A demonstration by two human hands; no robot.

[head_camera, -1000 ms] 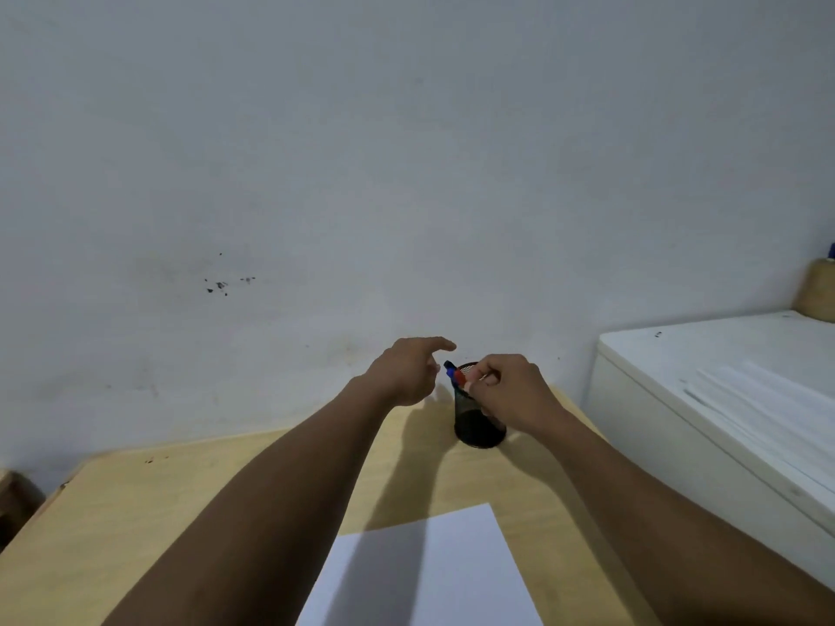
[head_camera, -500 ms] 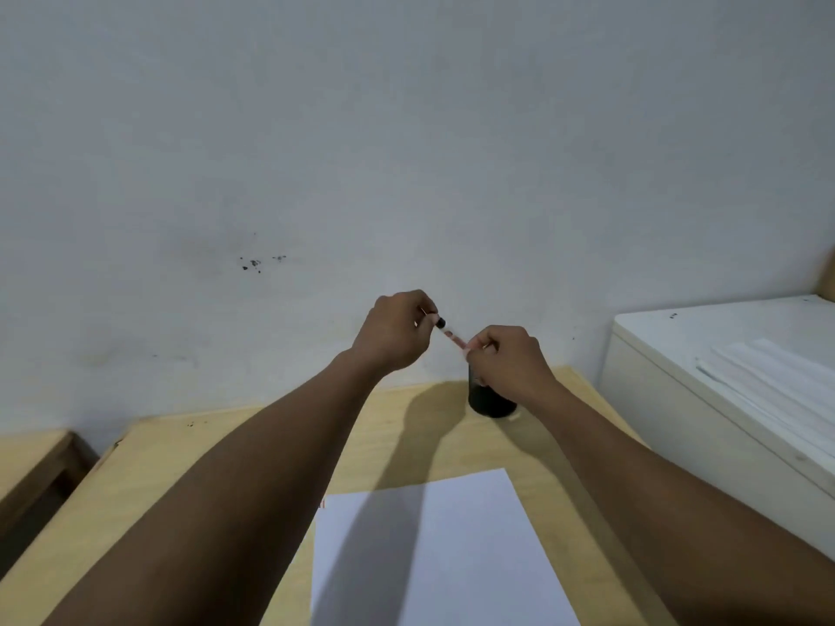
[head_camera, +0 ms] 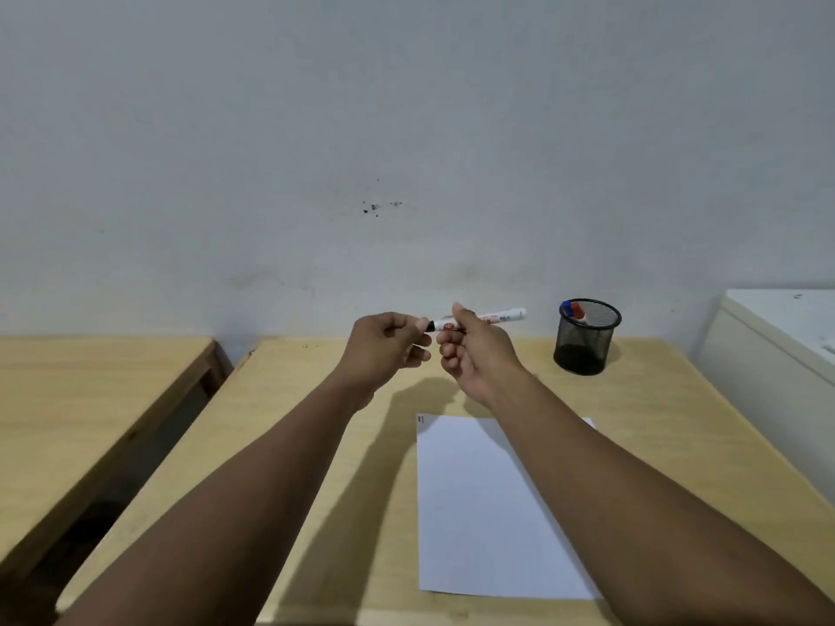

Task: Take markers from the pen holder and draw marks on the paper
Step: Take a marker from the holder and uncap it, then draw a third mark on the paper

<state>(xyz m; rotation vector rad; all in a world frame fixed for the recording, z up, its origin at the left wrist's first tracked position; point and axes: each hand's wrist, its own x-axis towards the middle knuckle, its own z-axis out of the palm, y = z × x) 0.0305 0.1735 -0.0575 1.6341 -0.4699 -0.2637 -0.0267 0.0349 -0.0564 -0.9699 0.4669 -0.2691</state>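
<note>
Head view shows my two hands raised above the worktop (head_camera: 289, 426), and both have a grip on one marker (head_camera: 479, 320). My right hand (head_camera: 474, 354) pinches the white barrel near its middle, between the thumb and the curled fingers. My left hand (head_camera: 384, 343) is closed on the dark end of the marker, which I think is the cap, with the fingertips pressed around it. The marker lies almost level, and its white rear end points to the right, toward the pen holder (head_camera: 586, 338).

I judge the marker to be light and stiff, with a smooth plastic body that can slip if I pinch too softly. It will not bend, so a firm hold on the barrel and a straight pull on the cap should separate them. For drawing, I should take the barrel closer to the tip.

The black mesh pen holder stands on the worktop to the right of my hands, well apart from them, with a blue and a red marker tip visible inside. The paper (head_camera: 474, 503) lies flat on the worktop below my right forearm, and it looks blank except for a small mark at its far left corner.
</note>
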